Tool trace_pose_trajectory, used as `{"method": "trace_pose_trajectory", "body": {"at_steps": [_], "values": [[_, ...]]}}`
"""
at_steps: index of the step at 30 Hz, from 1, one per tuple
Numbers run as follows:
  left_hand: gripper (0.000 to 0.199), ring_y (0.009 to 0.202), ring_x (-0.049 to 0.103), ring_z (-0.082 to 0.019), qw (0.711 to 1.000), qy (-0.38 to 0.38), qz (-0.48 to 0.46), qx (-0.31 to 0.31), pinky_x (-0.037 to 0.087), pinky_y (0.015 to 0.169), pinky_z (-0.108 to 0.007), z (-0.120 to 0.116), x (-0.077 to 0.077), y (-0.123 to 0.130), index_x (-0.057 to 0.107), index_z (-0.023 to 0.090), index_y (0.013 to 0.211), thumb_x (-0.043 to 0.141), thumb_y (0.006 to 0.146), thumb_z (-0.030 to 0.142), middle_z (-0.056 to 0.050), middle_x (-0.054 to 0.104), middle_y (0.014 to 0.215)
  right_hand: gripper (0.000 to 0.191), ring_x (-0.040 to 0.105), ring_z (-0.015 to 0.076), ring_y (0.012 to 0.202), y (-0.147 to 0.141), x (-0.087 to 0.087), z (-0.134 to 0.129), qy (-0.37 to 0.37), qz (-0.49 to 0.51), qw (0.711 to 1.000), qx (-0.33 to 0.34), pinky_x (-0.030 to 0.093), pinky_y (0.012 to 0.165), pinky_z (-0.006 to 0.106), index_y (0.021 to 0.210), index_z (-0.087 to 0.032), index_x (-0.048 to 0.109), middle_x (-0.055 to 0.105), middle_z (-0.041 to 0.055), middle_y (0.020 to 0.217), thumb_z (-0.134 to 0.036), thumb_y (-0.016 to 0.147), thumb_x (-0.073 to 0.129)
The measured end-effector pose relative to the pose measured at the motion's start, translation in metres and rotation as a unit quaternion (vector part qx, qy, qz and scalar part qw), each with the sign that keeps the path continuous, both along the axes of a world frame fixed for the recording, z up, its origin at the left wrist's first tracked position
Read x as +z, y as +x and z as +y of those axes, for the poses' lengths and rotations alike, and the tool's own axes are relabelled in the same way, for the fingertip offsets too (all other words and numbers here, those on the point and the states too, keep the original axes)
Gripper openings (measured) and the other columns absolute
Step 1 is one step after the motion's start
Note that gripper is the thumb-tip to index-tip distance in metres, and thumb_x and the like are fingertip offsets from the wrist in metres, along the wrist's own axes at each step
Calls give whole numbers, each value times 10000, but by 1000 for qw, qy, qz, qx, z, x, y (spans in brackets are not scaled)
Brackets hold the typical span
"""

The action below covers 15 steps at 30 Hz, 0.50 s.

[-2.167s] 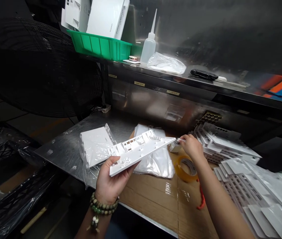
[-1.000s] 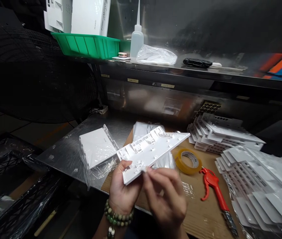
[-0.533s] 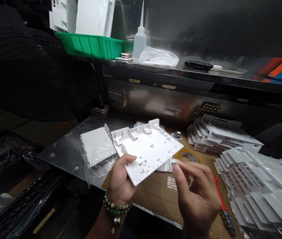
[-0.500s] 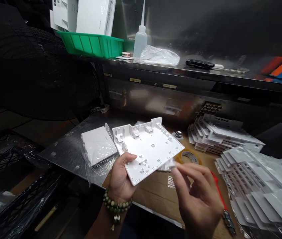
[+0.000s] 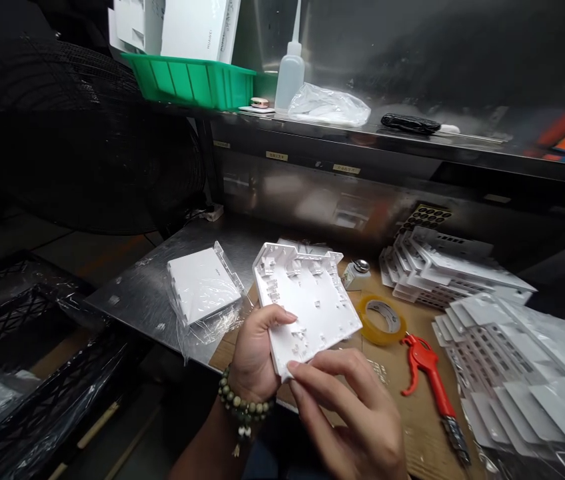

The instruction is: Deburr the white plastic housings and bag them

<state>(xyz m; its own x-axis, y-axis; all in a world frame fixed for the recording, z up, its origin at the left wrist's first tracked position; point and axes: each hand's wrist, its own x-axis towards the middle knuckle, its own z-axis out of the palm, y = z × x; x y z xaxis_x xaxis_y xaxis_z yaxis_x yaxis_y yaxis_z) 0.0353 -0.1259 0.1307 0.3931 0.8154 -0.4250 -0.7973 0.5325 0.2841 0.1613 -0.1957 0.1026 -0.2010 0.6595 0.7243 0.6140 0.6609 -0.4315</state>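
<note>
My left hand grips a white plastic housing shell, thumb over its inner face and fingers beneath. The shell is tilted, its inside with clips and ribs turned up toward me, the raised wall at the far side. My right hand is closed in a pinch at the shell's near corner, thumb below and index finger on the edge. Something small and white shows at those fingertips; whether it is a separate piece or the corner itself I cannot tell. A beaded bracelet circles my left wrist.
A white cover lies on plastic film at left. Right of the shell are a small metal-capped bottle, yellow tape roll and red air gun. Stacked white panels line the right side. Above, a shelf holds a green bin.
My right hand has moved left from beside the shell to its near corner, a small white piece having shown at its fingertips before. The shell has shifted slightly right and turned, uncovering the tape and air gun.
</note>
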Motion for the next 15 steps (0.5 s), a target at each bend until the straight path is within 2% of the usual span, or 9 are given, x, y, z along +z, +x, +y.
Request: {"method": "trace_pose_trajectory", "body": {"at_steps": [4,8,10,12,15], "values": [[695,1109,743,-422,998,13,-47,-36,531,1092,-607,-1,0,2,647,63,1367,580,677,114,-169,797,1148,292,628,169,803,-8,-1,-1,31,40,999,-3,540,680,338,1163,-183,730,678,59,917,-56,903,687],[792,1135,739,-415,1000,10,-20,-1,528,1101,-616,6,-6,-5,589,60,1438,554,647,70,-170,792,1185,300,639,159,828,3,2,-4,-16,19,1000,-4,556,711,322,1152,-202,731,679,44,932,-48,898,694],[844,1142,738,-411,1000,11,3,28,533,1099,-616,12,-13,-16,566,63,1464,548,620,40,-168,793,1194,269,641,146,861,22,-2,-7,-46,54,996,-52,549,703,283,1135,-231,743,670,38,980,-82,915,702],[888,1146,738,-408,999,26,8,43,541,1088,-616,16,-23,-33,571,79,1468,539,583,21,-157,796,1196,206,642,145,898,49,-10,-9,-52,104,984,-135,529,698,267,1091,-256,760,666,33,1021,-140,925,723],[889,1166,728,-410,991,129,-23,29,549,1064,-630,21,-42,-62,617,117,1443,513,565,21,-132,801,1196,124,653,167,956,88,-26,-12,-20,147,954,-261,520,827,303,1028,-262,778,682,25,1029,-211,915,764]]}}
